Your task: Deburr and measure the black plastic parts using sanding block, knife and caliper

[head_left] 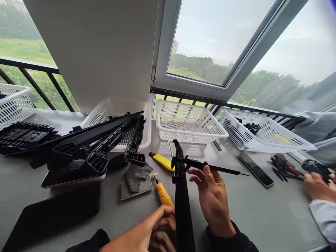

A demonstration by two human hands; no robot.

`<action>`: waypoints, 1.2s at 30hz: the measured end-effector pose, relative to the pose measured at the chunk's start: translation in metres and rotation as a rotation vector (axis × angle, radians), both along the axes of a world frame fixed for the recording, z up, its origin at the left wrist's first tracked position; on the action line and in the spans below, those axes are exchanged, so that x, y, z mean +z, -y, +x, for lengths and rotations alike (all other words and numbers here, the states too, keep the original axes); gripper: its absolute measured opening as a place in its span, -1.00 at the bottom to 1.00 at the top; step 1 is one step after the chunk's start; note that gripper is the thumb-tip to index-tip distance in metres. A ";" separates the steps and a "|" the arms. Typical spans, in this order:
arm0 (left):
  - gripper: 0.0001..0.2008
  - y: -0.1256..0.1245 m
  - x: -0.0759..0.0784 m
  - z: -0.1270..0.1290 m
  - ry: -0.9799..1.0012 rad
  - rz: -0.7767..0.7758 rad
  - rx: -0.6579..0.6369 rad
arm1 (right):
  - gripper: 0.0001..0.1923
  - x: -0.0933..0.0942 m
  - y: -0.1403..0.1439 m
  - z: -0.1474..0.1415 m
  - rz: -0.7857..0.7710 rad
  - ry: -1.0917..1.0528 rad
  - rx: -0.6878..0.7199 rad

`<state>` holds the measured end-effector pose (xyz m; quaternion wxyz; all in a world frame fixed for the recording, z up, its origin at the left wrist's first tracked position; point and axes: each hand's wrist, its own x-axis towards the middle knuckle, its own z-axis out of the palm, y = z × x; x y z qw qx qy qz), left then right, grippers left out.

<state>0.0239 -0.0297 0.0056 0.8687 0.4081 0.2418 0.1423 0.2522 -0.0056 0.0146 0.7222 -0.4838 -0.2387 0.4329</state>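
Note:
In the lower middle, my left hand (147, 229) is closed around a long black plastic part (183, 206), which points away from me. My right hand (214, 197) pinches a black caliper (207, 166) between thumb and fingers. The caliper lies crosswise, its jaws at the part's upper section; whether they touch it I cannot tell. An orange rotary tool (163, 194) with a small pale tip lies just beyond my left hand. Close by are a yellow-handled utility knife (162, 162) and a piece of grey abrasive cloth (137, 176) over a thin metal frame.
White plastic baskets (193, 134) line the window side. Long black mouldings (105, 136) are heaped at left, near a dark flat tablet-like slab (57, 213). To the right lie a phone (256, 169) and dark tools (285, 166), beside another person's hand (320, 187).

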 end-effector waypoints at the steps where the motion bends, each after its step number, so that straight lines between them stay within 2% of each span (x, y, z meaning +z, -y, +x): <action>1: -0.31 -0.003 0.004 0.000 0.000 0.015 -0.001 | -0.62 0.000 0.000 -0.003 -0.005 0.000 0.020; 4: -0.37 -0.008 0.011 0.000 0.044 0.052 0.078 | -0.61 0.000 0.001 -0.014 -0.055 0.017 0.155; 6: -0.30 -0.009 0.008 0.002 0.031 0.062 0.161 | -0.62 0.001 0.003 -0.022 -0.084 0.059 0.262; 9: -0.26 -0.008 0.001 0.003 -0.110 0.123 0.275 | -0.64 0.002 0.007 -0.029 -0.067 0.148 0.355; 13: -0.30 -0.006 0.002 0.002 -0.265 0.279 0.376 | -0.65 0.000 0.010 -0.028 -0.009 0.181 0.331; 16: -0.25 -0.005 0.009 0.002 -0.291 0.335 0.353 | -0.69 -0.002 0.010 -0.025 0.024 0.163 0.279; 21: -0.06 0.000 0.009 0.004 -0.207 0.260 0.234 | -0.73 -0.002 0.009 -0.021 0.039 0.109 0.235; 26: 0.21 0.004 0.002 0.007 -0.116 0.133 0.299 | -0.74 -0.001 0.008 -0.020 0.039 0.100 0.237; 30: 0.26 0.007 0.002 0.007 -0.081 0.083 0.382 | -0.74 -0.002 0.008 -0.019 0.035 0.125 0.261; 36: 0.28 0.007 0.002 0.005 -0.120 0.133 0.355 | -0.71 -0.002 0.008 -0.018 0.029 0.146 0.270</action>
